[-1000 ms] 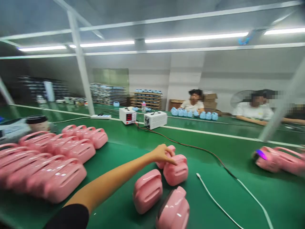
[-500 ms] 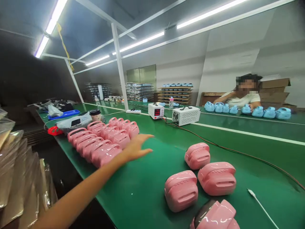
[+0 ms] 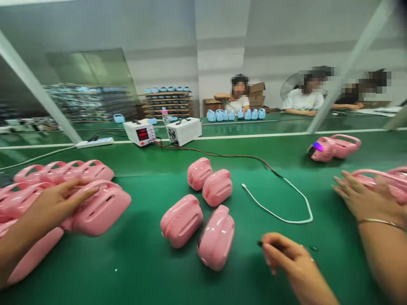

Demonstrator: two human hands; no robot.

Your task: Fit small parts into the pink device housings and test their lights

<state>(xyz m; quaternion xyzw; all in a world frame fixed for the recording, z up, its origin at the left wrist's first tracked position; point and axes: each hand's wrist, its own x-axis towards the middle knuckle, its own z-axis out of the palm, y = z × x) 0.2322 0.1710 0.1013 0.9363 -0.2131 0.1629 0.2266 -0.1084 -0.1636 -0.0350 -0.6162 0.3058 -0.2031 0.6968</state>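
At the left, my left hand (image 3: 59, 203) has its fingers over the top of a glossy pink plastic casing with a handle (image 3: 103, 209), which tilts beside a group of similar pink casings (image 3: 63, 171). My right hand (image 3: 288, 256), low at right of centre, pinches a small black piece (image 3: 260, 243), too small to name. Between my hands stand several rounded pink casings; the closest is a pink casing with a dark front (image 3: 218, 239). A white cable (image 3: 289, 221) lies beyond my right hand.
Another person's hand with a bracelet (image 3: 375, 195) rests on pink casings at the right edge. A pink device with a purple light (image 3: 324, 148) lies behind it. A power supply (image 3: 140, 133) and a white metal box (image 3: 184, 132) stand farther back. People sit across the green table (image 3: 143, 271).
The view has swung right and down. My left hand, open over the pink casings before, now grips one. My right hand and another person's hand have come into view.
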